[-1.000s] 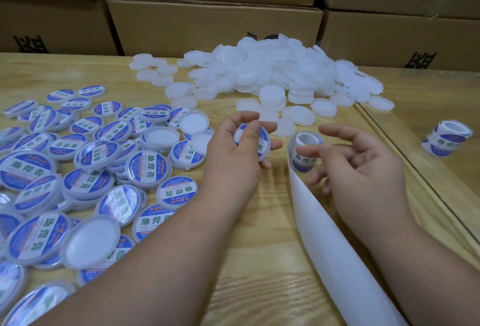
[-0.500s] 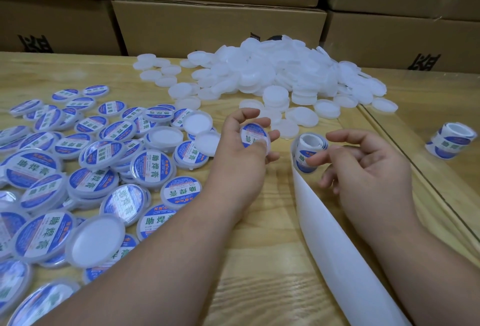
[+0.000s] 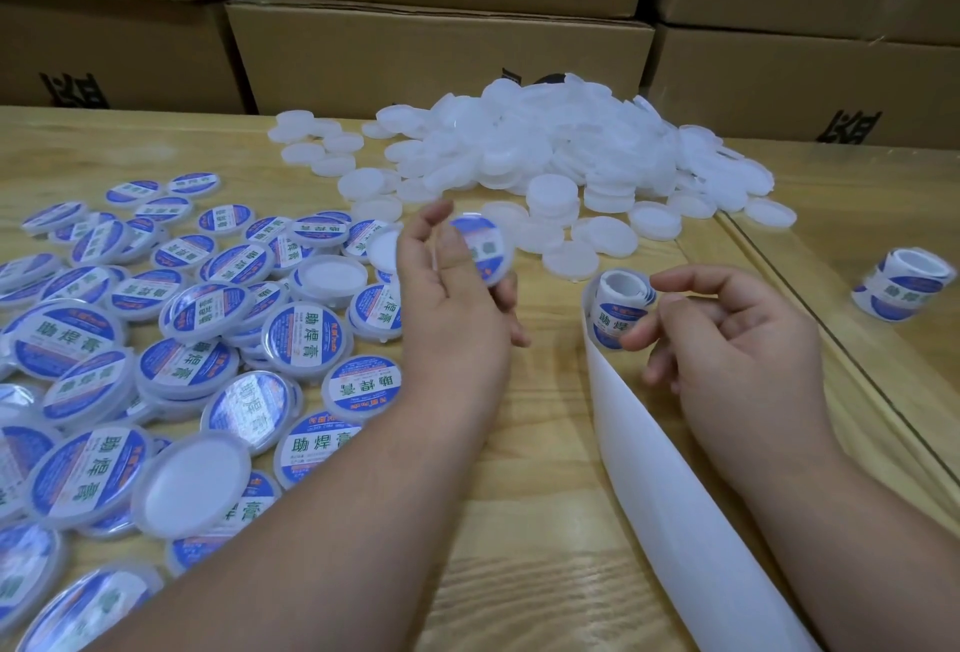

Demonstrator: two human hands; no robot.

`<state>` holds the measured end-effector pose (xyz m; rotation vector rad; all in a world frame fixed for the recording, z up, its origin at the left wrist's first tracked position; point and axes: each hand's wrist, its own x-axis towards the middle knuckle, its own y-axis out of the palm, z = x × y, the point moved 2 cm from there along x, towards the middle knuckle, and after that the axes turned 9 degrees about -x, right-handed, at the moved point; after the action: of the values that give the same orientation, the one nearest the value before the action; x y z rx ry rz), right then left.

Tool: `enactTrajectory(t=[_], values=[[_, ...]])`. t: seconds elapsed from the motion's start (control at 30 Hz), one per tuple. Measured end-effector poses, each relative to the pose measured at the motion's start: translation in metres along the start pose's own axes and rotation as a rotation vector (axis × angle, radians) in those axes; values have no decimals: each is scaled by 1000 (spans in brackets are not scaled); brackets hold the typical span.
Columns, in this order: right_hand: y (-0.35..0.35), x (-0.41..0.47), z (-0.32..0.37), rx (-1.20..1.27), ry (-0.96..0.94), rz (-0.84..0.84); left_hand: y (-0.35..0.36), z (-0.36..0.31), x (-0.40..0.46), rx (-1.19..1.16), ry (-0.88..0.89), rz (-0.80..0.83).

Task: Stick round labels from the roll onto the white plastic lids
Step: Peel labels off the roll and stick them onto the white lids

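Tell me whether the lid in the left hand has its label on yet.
Labelled. The lid gripped in the left hand shows a blue-and-white round sticker across its face, unlike the bare white lids piled behind.

Wooden table (image 3: 519, 521), lids (image 3: 545, 152), label rolls (image 3: 906, 285)

Two bare forearms reaching in over the pale wooden table (image 3: 545, 521), each hand busy.

The left hand (image 3: 452, 308) is raised above the table, back toward the camera, fingers curled round a round white plastic lid with a blue label (image 3: 483, 251), slightly blurred. The right hand (image 3: 737, 344) sits low beside it, thumb and forefinger pinching at the small roll of blue-and-white round labels (image 3: 621, 313), other fingers loosely curled.
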<state>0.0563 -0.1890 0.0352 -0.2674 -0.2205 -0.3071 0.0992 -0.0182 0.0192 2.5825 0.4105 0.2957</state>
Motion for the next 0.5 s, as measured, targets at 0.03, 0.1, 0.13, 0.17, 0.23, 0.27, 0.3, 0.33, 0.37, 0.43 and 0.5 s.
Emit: enactTrajectory(t=[0.03, 0.1, 0.13, 0.17, 0.23, 0.27, 0.3, 0.33, 0.37, 0.43, 0.5], values=[[0, 0, 0, -2, 1, 1, -1, -1, 1, -14, 6, -35], [0, 0, 0, -3, 1, 1, -3, -2, 3, -26, 23, -134], [1, 0, 0, -2, 3, 2, -6, -4, 5, -25, 47, -185], [1, 0, 0, 0, 6, 4, -9, -6, 7, -37, 71, -224], [1, 1, 0, 4, 10, 7, -13, -10, 12, -136, 71, -246], [1, 1, -1, 3, 12, 9, -15, -12, 14, -194, 49, -237], [1, 1, -1, 0, 13, 11, -16, -13, 16, -229, 26, -227], [1, 1, -1, -3, 13, 12, -17, -14, 16, -240, 8, -217], [1, 1, -1, -4, 13, 13, -17, -15, 16, -240, -2, -205], [0, 1, -1, -6, 12, 16, -16, -14, 15, -225, 0, -179], [0, 0, -2, -6, 13, 20, -15, -13, 14, -198, 12, -166]])
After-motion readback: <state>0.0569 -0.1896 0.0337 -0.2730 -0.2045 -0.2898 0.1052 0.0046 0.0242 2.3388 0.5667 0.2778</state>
